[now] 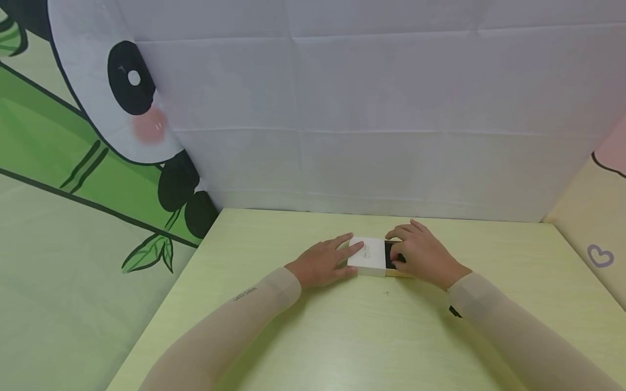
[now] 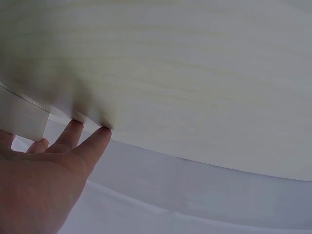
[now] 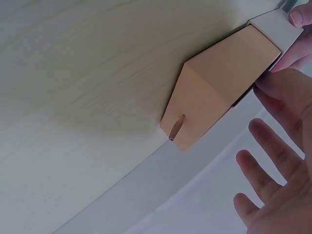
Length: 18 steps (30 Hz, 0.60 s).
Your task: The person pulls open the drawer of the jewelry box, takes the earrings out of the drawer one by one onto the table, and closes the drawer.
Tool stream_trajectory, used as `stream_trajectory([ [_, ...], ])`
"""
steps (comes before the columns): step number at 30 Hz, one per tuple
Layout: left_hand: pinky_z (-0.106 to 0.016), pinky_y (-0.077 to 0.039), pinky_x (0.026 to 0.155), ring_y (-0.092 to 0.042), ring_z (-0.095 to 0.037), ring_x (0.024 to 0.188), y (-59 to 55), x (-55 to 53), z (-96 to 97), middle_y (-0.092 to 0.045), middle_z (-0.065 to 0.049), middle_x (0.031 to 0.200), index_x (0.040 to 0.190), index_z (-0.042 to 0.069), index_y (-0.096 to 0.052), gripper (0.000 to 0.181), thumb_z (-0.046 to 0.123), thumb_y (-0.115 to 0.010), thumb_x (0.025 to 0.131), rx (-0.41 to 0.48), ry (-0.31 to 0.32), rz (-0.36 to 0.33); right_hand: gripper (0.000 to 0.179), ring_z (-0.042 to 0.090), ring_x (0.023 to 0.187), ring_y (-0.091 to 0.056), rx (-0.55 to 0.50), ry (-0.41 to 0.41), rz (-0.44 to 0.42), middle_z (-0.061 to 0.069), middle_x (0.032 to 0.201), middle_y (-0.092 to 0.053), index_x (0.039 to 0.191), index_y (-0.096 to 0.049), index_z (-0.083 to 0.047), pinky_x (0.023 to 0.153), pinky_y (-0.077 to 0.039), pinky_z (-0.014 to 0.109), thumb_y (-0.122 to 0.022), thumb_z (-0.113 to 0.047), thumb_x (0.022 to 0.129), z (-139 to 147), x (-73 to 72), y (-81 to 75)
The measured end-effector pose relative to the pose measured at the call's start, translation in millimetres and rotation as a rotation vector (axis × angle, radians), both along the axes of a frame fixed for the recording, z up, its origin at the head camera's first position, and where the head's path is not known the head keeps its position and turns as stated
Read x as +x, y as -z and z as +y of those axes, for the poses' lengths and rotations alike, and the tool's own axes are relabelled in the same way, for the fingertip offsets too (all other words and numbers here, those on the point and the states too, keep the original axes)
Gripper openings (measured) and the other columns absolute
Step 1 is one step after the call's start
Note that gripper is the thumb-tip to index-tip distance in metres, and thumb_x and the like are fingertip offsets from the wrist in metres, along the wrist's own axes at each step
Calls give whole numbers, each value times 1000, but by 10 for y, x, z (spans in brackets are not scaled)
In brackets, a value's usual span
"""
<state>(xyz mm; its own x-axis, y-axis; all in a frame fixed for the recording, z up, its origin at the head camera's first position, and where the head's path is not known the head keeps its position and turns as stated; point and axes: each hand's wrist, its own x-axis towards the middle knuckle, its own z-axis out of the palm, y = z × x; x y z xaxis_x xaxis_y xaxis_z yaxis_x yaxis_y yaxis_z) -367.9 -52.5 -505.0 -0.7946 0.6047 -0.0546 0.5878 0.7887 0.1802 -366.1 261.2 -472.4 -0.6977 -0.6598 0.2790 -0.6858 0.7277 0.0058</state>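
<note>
Clearly, everything turns on the line between the two hands, because the box lies along it, flat on the surface. Its long axis runs from the left hand across to the right hand. Neither hand is nearer: each touches its own end. On the left hand's side is the white sleeve; the tan drawer juts from it toward the right hand, its black inside partly covered by that hand's fingers. The drawer looks able to slide only along this line, one hand at each end of it.

As for pointing, the drawer's outer end, with a slit-like notch, faces away from the left hand and lies beneath the right.

The left hand's fingers are spread and fairly straight, reaching over the sleeve from its end, with the thumb against the side toward the person. The right hand bends thumb and index finger in at the drawer's rim, while its other fingers fan out free; whether those two pinch the wall, something within, or nothing, I cannot tell.
</note>
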Motion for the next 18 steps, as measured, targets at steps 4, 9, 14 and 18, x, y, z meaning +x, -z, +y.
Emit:
stream_trajectory([
  [4,-61,-44,143,-44,-35,179,-20,16,2,-27,-7,199,190,36,-27,76,62,-53,123,5,1,-5,15,40,140,-74,1,-2,1,10,139,-84,86,-89,-19,137,-47,74,-100,-10,92,-5,17,-1],
  [9,-61,-45,143,-44,-34,179,-28,24,3,-27,-7,199,190,36,-28,75,62,-53,124,3,1,-7,13,40,140,-75,4,-5,1,10,138,-84,88,-89,-18,136,-47,75,-99,-11,93,-6,32,0],
  [14,-61,-45,142,-46,-35,178,-41,30,5,-28,-8,199,190,35,-29,75,62,-53,124,6,6,0,14,40,139,-75,1,-13,11,10,138,-84,88,-90,-19,135,-48,75,-101,-12,93,-7,34,-3],
  [18,-61,-46,142,-47,-35,178,-43,28,-1,-29,-8,198,189,35,-30,74,60,-54,124,10,6,-3,15,40,139,-75,-1,-19,16,10,138,-84,88,-90,-20,135,-48,74,-101,-12,92,-10,37,-15],
])
